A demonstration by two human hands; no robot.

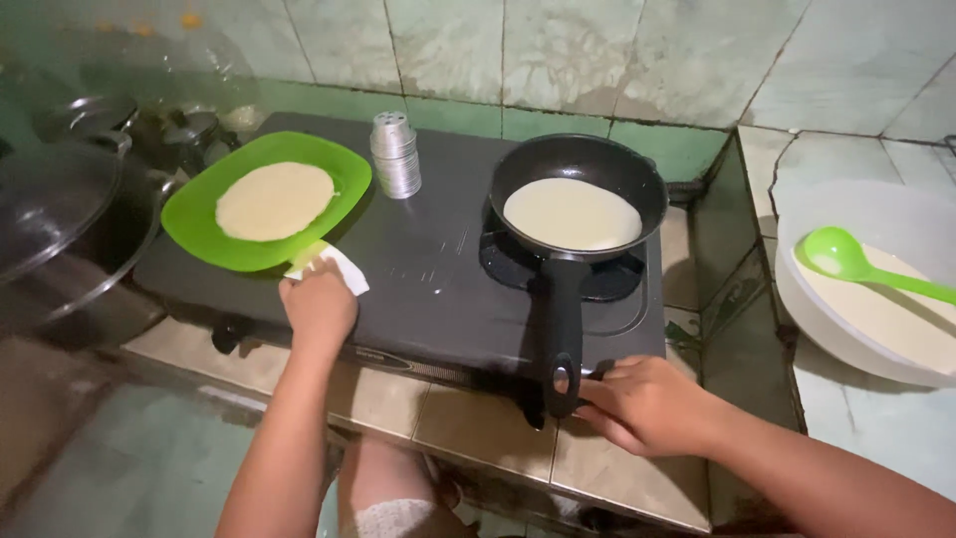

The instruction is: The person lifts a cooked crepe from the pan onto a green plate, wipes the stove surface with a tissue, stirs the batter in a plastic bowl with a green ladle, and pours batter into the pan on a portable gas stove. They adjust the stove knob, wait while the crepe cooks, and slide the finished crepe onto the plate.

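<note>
Right hand (645,403), fingers curled at the near end of the frying pan handle (564,329), long axis toward the body, pan (578,194) on the stove burner; left hand (319,304), fingers closed on white scraper (334,264) beside green plate (199,214).

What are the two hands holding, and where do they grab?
The left hand pinches a white scraper by its near edge. The right hand touches the end of the frying pan's handle; no full grip shows.

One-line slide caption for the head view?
Right hand at the pan handle, left hand holding a white scraper by the green plate.
</note>
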